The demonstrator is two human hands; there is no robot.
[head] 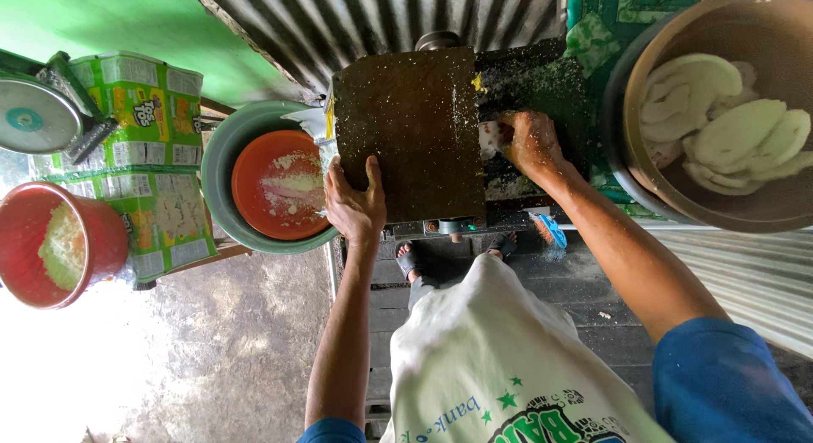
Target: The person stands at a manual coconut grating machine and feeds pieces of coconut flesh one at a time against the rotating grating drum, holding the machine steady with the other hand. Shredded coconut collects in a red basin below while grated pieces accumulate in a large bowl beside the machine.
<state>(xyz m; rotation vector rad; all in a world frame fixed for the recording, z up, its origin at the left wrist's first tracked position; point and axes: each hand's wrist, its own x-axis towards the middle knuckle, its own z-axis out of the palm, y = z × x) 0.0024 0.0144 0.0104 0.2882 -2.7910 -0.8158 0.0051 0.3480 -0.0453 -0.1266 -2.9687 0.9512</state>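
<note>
Rusty, matt brown metal plate (pixel 411 134), flecked with pale crumbs. Glossy orange plastic bowl (pixel 279 185) inside smooth grey-green plastic basin (pixel 222 168). Ribbed, dull corrugated metal sheet (pixel 356 24) behind. Printed glossy cardboard cartons (pixel 148 138) at left edge.

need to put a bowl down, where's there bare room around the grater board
Free: concrete floor below the green basin, beside the left hand. Crowded: right hand works between the dark board and big brown tub.
</note>
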